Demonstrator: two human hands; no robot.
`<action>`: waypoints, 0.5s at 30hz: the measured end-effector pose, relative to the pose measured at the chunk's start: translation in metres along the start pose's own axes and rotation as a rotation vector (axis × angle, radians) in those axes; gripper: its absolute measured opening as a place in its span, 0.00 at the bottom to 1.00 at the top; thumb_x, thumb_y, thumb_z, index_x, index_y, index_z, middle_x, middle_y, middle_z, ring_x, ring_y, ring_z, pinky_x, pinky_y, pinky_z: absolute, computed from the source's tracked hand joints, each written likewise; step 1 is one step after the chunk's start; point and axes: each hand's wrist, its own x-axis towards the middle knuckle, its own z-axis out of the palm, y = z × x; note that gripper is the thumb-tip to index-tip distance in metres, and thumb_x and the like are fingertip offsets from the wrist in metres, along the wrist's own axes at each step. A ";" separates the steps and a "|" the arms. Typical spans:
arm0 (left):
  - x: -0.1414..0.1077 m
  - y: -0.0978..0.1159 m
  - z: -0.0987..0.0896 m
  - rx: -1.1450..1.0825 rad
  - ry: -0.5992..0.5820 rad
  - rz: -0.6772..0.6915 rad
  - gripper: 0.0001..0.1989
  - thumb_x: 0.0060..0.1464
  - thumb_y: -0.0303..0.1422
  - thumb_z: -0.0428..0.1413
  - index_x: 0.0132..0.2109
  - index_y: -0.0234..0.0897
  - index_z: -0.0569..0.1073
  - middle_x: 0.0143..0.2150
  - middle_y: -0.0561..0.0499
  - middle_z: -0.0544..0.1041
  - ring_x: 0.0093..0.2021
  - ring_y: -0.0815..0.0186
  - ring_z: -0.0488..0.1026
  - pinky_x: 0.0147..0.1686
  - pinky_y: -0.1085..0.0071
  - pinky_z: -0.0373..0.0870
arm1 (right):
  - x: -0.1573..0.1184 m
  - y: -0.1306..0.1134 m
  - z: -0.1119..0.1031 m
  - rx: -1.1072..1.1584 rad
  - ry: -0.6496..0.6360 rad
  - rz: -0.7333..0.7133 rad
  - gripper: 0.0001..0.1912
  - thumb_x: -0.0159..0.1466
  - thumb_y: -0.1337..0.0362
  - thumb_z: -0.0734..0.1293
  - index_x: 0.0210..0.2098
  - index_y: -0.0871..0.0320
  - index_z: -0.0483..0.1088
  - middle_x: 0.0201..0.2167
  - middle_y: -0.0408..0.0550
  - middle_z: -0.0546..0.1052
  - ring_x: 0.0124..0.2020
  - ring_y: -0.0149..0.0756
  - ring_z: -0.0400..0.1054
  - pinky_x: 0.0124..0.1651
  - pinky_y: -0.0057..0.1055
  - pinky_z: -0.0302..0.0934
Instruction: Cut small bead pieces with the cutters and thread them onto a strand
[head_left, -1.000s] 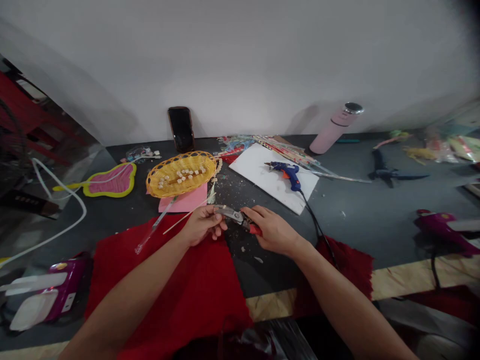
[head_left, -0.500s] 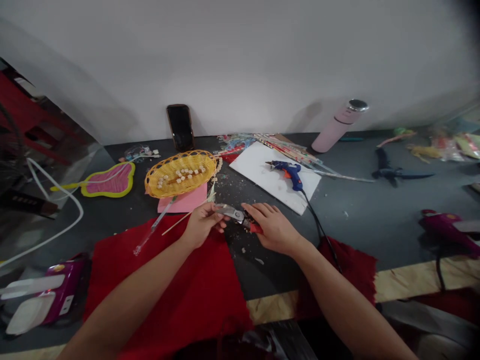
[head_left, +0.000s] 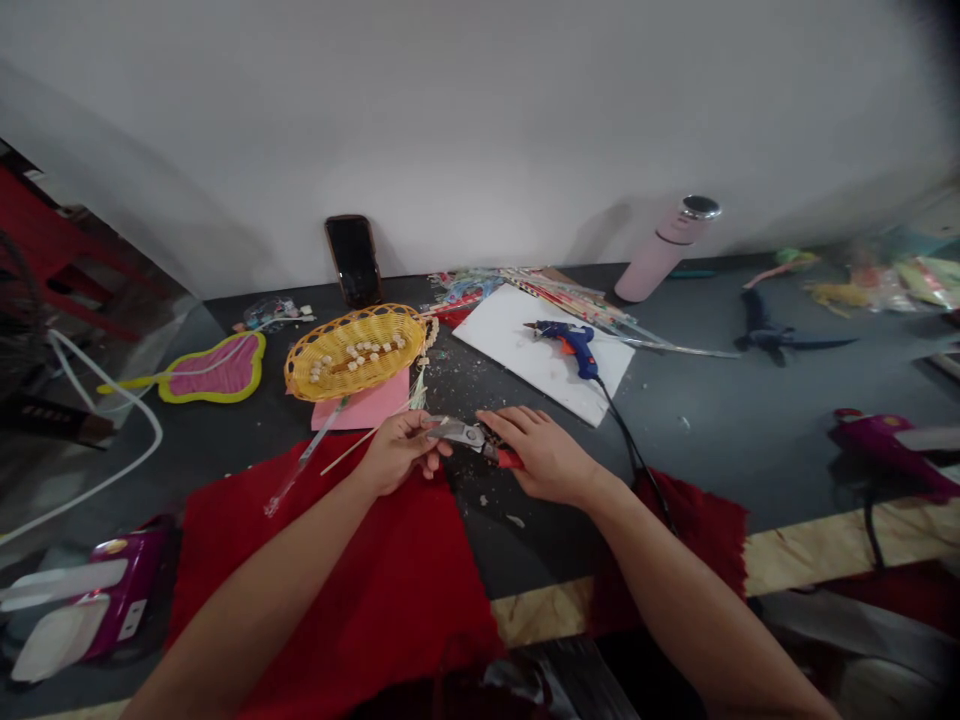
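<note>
In the middle of the table my right hand (head_left: 551,455) is wrapped around the red handles of a pair of pruning shears (head_left: 463,434), whose silver blades point left. At the blade tips is my left hand (head_left: 397,452), thumb and fingers pinched together; what they hold is too small to make out. A thin wooden stick (head_left: 349,450) runs leftward from beside the left hand, and I cannot tell if the fingers touch it. Just beyond that hand stands a yellow woven basket (head_left: 300,372) with several small pale beads (head_left: 367,350) in it, partly over a pink sheet (head_left: 367,403).
A blue glue gun (head_left: 566,340) lies on a white board (head_left: 510,345), its cord trailing toward me. Red cloth (head_left: 352,580) covers the front left. A phone (head_left: 354,258) and a pink bottle (head_left: 664,255) stand by the wall. Small scraps (head_left: 516,521) lie near my hands.
The whole view has shifted slightly. Both hands keep nearly the same pose at the pruning shears, and the things on the table look unmoved.
</note>
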 end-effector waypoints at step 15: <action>-0.001 -0.005 0.000 -0.016 0.052 0.082 0.12 0.48 0.36 0.60 0.34 0.32 0.70 0.26 0.51 0.75 0.18 0.74 0.68 0.17 0.77 0.67 | 0.002 -0.011 0.014 -0.010 0.064 0.058 0.32 0.54 0.72 0.60 0.59 0.60 0.55 0.49 0.56 0.67 0.49 0.44 0.61 0.51 0.40 0.58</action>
